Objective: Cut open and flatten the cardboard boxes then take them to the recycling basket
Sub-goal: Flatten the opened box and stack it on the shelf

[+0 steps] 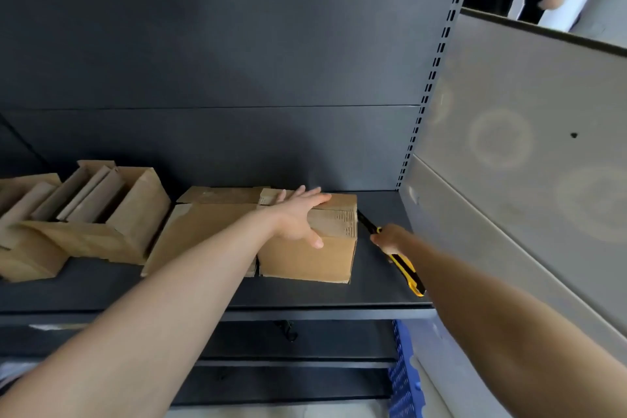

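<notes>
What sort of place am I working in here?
Likely a stockroom or shop backroom: a dark metal shelf with a slotted upright, cardboard boxes on it, and what looks like a blue plastic crate below. The right hand grips a utility knife.

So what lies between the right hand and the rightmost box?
Head view: only the knife the right hand holds, its black tip reaching the box.

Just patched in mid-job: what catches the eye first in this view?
The left hand lies flat on top of a cardboard box at the middle of the dark shelf. Just right of it, the right hand grips a yellow-and-black knife, its tip at the box's upper right edge. More boxes, already opened, sit at the shelf's left end.
</notes>
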The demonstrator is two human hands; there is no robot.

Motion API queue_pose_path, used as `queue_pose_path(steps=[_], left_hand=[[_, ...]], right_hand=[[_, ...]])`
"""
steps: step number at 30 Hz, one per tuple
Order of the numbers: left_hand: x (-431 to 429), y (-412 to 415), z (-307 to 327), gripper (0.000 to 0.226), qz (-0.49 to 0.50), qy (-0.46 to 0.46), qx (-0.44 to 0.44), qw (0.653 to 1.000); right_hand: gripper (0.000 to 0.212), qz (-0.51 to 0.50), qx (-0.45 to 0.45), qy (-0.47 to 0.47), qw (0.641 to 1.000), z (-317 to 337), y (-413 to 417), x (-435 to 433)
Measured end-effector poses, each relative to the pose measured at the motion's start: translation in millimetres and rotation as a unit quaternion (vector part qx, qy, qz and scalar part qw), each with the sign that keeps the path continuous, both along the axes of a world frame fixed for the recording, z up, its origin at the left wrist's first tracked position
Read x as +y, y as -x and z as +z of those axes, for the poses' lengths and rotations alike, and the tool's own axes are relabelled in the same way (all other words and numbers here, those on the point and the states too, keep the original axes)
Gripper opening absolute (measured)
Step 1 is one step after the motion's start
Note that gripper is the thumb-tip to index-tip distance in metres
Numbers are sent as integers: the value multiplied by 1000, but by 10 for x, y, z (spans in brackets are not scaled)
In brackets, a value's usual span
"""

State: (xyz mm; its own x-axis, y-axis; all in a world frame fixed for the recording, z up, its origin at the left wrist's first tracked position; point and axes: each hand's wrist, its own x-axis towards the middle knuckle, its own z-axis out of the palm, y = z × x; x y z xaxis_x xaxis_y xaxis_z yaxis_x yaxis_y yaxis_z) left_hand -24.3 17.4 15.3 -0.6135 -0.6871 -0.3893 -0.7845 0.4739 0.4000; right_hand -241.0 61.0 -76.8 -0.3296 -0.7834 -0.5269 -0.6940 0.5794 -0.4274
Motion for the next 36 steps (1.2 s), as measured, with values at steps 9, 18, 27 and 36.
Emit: queue_pose_path(steps=[9,18,27,36], left_hand=[[25,-62,89,91,8,-9,8,1000],[-92,-307,138,60,261,80,75,959],[119,-352,218,74,442,-173,158,866],[191,-218,119,90,506,-169,198,822]], right_hand=[[41,9,-28,127,991,465,60,-260],[62,202,19,95,975,1027,-346,-347],[64,209,64,75,973,979,-540,-326],[73,186,78,50,978,1022,-647,-200]])
